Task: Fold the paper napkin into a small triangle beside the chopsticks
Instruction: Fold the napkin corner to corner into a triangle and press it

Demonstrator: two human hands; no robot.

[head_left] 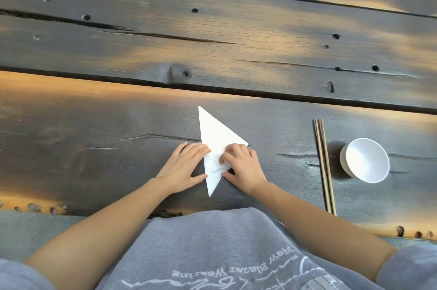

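Note:
A white paper napkin (214, 135), folded into a triangle, lies flat on the dark wooden table with one tip pointing away and one toward me. My left hand (185, 166) rests flat on the table with its fingertips on the napkin's left edge. My right hand (242, 166) presses down on the napkin's lower right part, fingers curled over its edge and thumb at the lower side. A pair of brown chopsticks (324, 166) lies lengthwise well to the right of the napkin, clear of both hands.
A small white bowl (365, 159) stands just right of the chopsticks. The table (118, 136) is made of dark planks with gaps and knot holes. Its near edge runs just above my grey sweatshirt (212, 242).

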